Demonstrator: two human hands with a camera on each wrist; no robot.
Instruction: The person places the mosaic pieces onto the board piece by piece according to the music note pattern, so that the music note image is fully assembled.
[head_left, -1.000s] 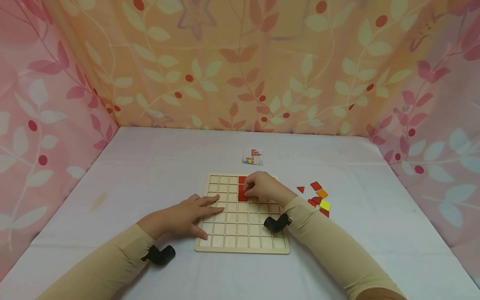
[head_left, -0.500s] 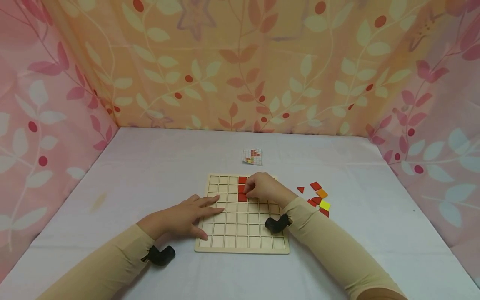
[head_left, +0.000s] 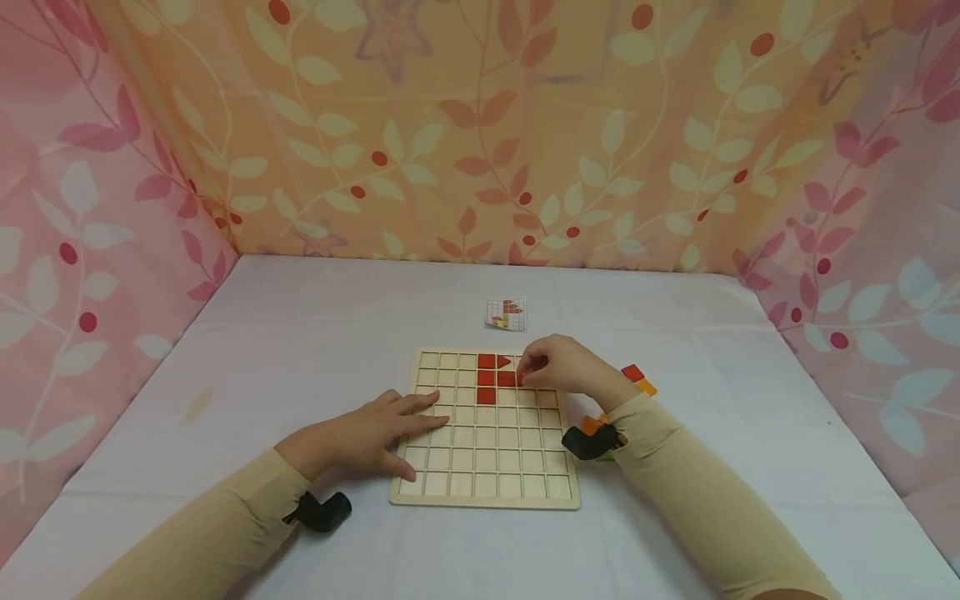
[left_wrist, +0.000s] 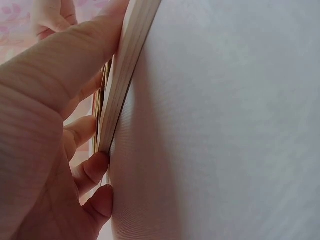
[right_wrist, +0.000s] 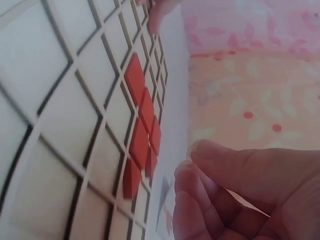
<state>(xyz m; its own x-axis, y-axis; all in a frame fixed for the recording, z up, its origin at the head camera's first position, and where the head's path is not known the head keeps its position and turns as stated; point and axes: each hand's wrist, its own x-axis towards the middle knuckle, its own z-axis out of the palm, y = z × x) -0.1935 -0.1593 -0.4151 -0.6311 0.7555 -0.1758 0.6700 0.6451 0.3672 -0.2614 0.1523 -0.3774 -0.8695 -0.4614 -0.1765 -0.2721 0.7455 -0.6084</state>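
A wooden grid board [head_left: 483, 502] lies on the white table. Near its top, red square tiles [head_left: 486, 377] fill three cells of one column, with another red square [head_left: 506, 379] beside the middle one and a red triangle [head_left: 503, 362] above that. My right hand [head_left: 566, 364] is over the board's upper right, thumb and index fingertips together. In the right wrist view, a red piece [right_wrist: 131, 180] lies in a cell apart from those fingertips, and nothing shows between them. My left hand [head_left: 367, 432] rests spread on the board's left edge; its thumb [left_wrist: 75, 55] lies along the rim.
Behind the board lies a small printed pattern card [head_left: 506, 314]. Loose pieces lie right of the board, partly behind my right sleeve: a red one [head_left: 633, 372], an orange one [head_left: 647, 387] and more orange [head_left: 594, 424]. Patterned cloth walls [head_left: 480, 125] stand around the table.
My right hand has moved to the right along the board, uncovering the red triangle and the square in the second column. My left hand has stayed in place.
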